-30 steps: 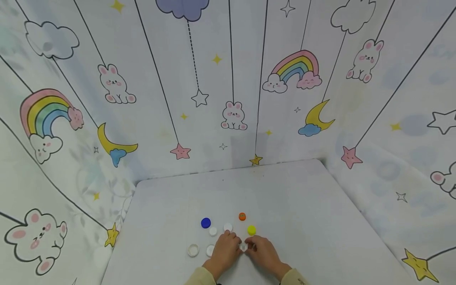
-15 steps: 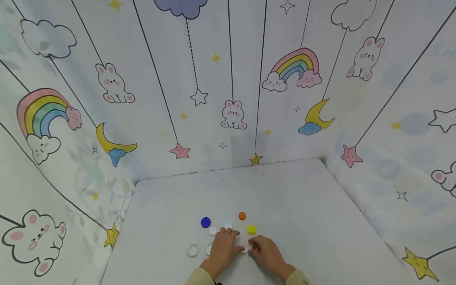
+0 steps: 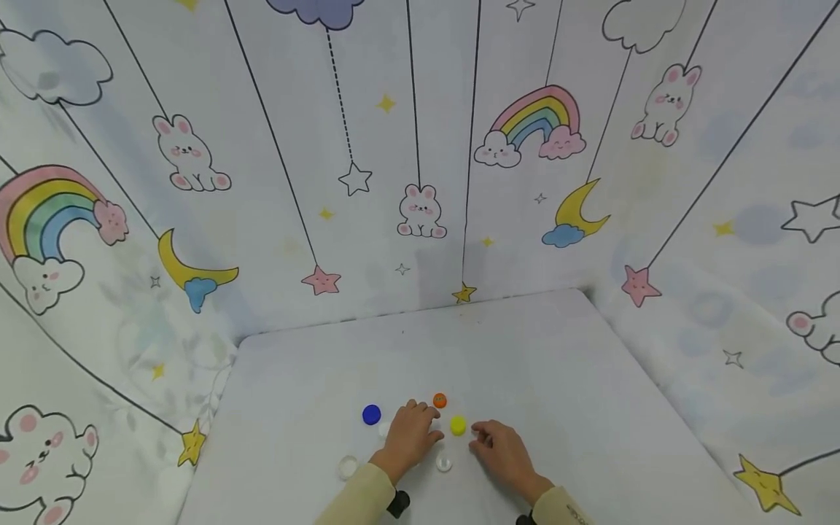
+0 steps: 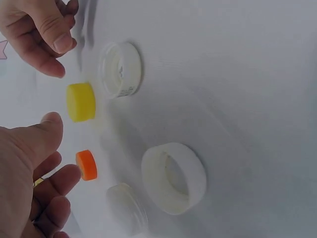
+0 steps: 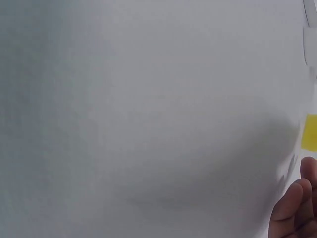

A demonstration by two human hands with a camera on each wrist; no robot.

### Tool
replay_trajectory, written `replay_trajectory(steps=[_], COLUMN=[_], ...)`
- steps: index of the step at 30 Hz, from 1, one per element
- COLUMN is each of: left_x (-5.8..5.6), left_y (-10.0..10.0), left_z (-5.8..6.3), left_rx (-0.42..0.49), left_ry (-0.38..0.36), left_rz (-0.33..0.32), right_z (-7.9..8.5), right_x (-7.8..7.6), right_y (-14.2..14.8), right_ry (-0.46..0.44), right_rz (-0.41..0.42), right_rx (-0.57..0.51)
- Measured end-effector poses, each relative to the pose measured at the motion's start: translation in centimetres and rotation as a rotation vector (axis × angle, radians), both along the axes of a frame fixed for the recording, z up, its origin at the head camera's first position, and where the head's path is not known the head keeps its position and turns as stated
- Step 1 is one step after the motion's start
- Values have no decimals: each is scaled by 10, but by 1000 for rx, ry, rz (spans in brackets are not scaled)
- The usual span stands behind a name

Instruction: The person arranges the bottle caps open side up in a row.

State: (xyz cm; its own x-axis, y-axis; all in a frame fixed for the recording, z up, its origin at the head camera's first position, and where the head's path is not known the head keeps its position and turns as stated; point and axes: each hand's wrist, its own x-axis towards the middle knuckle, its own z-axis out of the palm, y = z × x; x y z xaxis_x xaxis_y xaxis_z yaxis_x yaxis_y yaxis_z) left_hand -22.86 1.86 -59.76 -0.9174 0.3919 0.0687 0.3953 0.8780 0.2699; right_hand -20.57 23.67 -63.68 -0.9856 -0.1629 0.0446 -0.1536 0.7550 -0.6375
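In the head view a small white bottle cap (image 3: 444, 463) lies on the table between and just below my two hands. My left hand (image 3: 412, 437) hovers left of a yellow cap (image 3: 458, 426), its thumb and fingers spread and holding nothing. Right of that cap is my right hand (image 3: 502, 450), fingers loosely bent, also without anything in them. An orange cap (image 3: 440, 400) sits just beyond the left fingertips. The left wrist view has the left thumb near the yellow cap and the fingers near the orange cap (image 4: 86, 165).
Left of my left hand lie a blue cap (image 3: 371, 415), a partly covered white cap (image 3: 383, 431) and a white ring-like cap (image 3: 348, 467). The left wrist view also has a hollow white cap (image 4: 197, 181) beside a translucent one (image 4: 126, 210). Patterned cloth walls (image 3: 367, 240) enclose the white table (image 3: 525, 350).
The small white cap, pinched between both hands a second ago, now lies on the table. My hands have parted, the left moving forward and the right to the right. The head view has shifted slightly.
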Motion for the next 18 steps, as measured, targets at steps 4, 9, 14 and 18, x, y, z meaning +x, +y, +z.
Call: replay_trajectory(steps=[4, 9, 14, 18], left_x=[-7, -11, -14, -21], left_y=[6, 11, 11, 11], left_z=[-2, -11, -16, -15], left_rx=[4, 23, 31, 46], left_ry=[-19, -8, -14, -4], left_rz=[-13, -43, -59, -64], right_z=[1, -3, -3, 0], right_x=[-8, -14, -21, -32], right_y=[3, 3, -3, -9], right_ry=[-18, -38, -67, -60], right_rz=[12, 30, 63, 86], right_rx=[3, 9, 6, 17])
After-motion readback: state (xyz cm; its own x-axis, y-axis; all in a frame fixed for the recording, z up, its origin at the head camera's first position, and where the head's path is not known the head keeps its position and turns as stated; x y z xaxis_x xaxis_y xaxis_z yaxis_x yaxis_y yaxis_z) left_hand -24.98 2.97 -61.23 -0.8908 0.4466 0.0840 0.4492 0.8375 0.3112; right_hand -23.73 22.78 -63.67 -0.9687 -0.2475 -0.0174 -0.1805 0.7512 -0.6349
